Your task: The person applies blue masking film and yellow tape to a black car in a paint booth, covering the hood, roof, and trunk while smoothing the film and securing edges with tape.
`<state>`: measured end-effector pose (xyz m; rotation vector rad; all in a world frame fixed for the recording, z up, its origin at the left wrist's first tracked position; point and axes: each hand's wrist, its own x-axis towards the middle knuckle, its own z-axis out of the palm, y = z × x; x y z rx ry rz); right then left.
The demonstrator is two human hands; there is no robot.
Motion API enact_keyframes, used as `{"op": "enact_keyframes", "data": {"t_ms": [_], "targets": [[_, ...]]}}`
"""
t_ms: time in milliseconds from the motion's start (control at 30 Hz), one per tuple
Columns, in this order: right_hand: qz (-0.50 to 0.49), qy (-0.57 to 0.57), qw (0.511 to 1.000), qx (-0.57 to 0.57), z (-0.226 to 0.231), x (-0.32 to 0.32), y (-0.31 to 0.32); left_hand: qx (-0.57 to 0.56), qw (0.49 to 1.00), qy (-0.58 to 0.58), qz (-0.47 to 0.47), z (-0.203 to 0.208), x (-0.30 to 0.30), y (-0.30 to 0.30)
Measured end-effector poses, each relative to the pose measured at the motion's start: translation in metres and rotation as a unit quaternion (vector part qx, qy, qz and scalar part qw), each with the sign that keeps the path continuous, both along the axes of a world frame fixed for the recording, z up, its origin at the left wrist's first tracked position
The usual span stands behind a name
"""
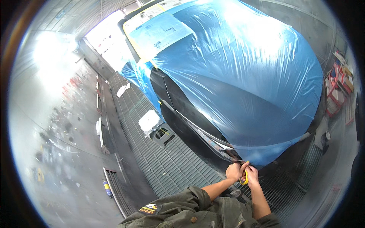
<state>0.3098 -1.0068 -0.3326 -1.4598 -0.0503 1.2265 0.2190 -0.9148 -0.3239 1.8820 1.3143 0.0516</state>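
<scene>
Both of my hands are close together at the lower front corner of a car (178, 127), beside its headlight (213, 144). My right hand (251, 178) is closed on a ring-shaped yellow roll of tape (245, 180). Just left of it, my left hand (233, 172) has its fingers curled in; what they grip is hidden. Blue plastic sheeting (247, 83) drapes the car's front, and its lower edge (262, 157) comes down to my fingertips. A dark fender shows uncovered on the left side.
Metal grating (163, 173) forms the floor. A grey stool-like stand (161, 135) with a white-covered object (149, 121) on it is left of the car. Red and white items (336, 91) are stacked by the right wall. A can (108, 189) lies along the paint-spattered left wall (64, 152).
</scene>
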Motion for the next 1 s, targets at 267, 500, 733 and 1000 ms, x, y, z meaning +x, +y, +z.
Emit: {"op": "enact_keyframes", "data": {"t_ms": [267,500,733,1000], "targets": [[-0.037,0.08,0.996,-0.021,-0.008,0.012,0.003,0.007,0.999,-0.035,0.0,0.019,0.001,-0.003],[-0.115,0.293,0.948,-0.052,-0.048,0.015,-0.001,0.075,0.997,0.025,-0.013,-0.002,0.005,-0.005],[-0.128,0.255,0.957,-0.055,-0.085,0.012,-0.11,0.099,0.994,0.032,0.014,-0.026,0.007,-0.015],[-0.117,0.172,0.978,0.006,-0.046,0.12,-0.243,-0.072,0.963,-0.178,0.189,-0.048,0.009,-0.038]]}}
